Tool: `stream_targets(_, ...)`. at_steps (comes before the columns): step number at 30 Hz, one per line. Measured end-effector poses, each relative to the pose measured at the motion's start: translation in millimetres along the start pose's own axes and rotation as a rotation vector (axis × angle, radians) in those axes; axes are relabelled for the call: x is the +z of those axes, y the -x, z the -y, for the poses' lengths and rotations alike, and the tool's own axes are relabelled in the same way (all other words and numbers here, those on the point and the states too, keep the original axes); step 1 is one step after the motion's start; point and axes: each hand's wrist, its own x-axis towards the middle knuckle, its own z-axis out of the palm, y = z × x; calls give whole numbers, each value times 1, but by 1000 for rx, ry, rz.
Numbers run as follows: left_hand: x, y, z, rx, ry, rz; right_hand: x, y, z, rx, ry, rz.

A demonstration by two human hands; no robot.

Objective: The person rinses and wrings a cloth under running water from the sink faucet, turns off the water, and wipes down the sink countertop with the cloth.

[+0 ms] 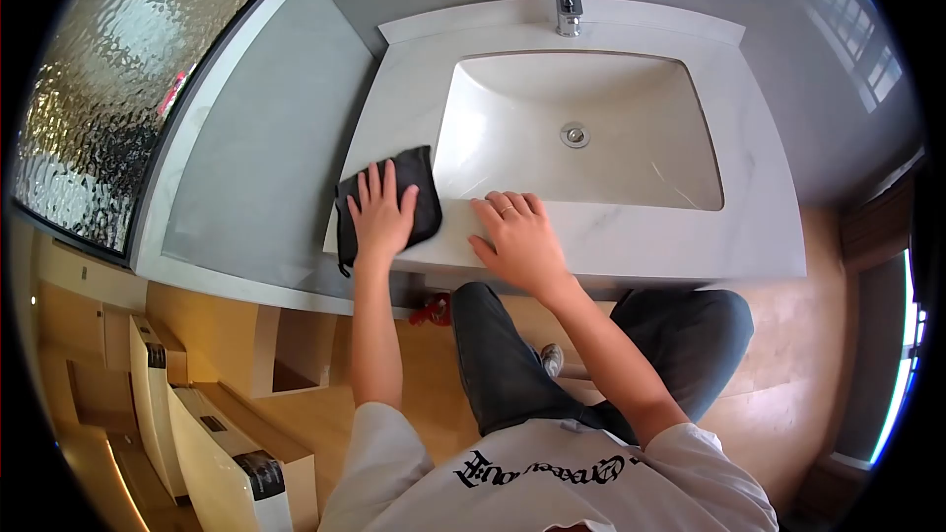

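Observation:
My left hand (382,215) lies flat with its fingers spread on a black cloth (424,199), pressing it against the left front part of the white countertop (631,244). One corner of the cloth hangs at the counter's front edge. Just right of it, my right hand (516,236) rests on the front rim of the counter, fingers slightly bent and holding nothing; a ring is on one finger. Beyond both hands is the white rectangular sink (591,172), with a round metal drain (574,135) in its bottom.
A chrome faucet (567,0) stands behind the sink. To the left are a grey partition wall (266,138) and a textured glass panel (128,69). White boxed panels (222,453) lean at the lower left. Something red (432,309) is on the floor below the counter.

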Motion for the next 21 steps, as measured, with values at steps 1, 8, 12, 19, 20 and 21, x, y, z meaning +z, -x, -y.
stream_targets(1, -2, 15, -6, 28, 8, -15, 0, 0, 0, -13, -6, -27)
stream_targets(8, -17, 59, -24, 141, 5, -54, -11, -5, 2, -1, -38, 45)
stream_targets(12, -10, 7, -17, 203, 36, -26, -12, -9, 5, 32, -29, 18)
stream_targets(19, 28, -176, -35, 177, 15, 55, -17, -12, 9, 44, -12, 65)
stream_targets(20, 33, -200, -41, 153, 12, 56, -16, -12, 10, 54, 1, 59)
stream_targets(21, 41, -223, -49, 127, 22, 50, -16, -12, 10, 66, -14, 66)
